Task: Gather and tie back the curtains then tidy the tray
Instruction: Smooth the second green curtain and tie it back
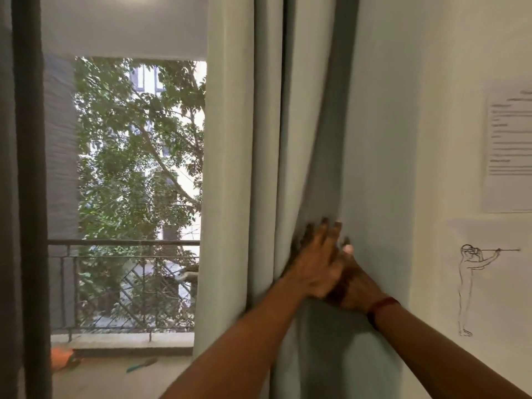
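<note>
A pale green curtain (302,110) hangs in long folds right of the balcony door, reaching to the white wall. My left hand (316,263) lies flat against the folds with its fingers stretched out and pushed into a crease. My right hand (357,286), with a red thread on the wrist, sits just right of the left hand and partly under it, pressed on the curtain's right part. Its fingers are mostly hidden, so its grip is unclear. No tie-back and no tray are in view.
A dark door frame (31,197) stands at the left; beyond it are a balcony railing (123,243) and trees. On the wall at the right hang a printed sheet (509,145) and a line drawing of a figure (472,283).
</note>
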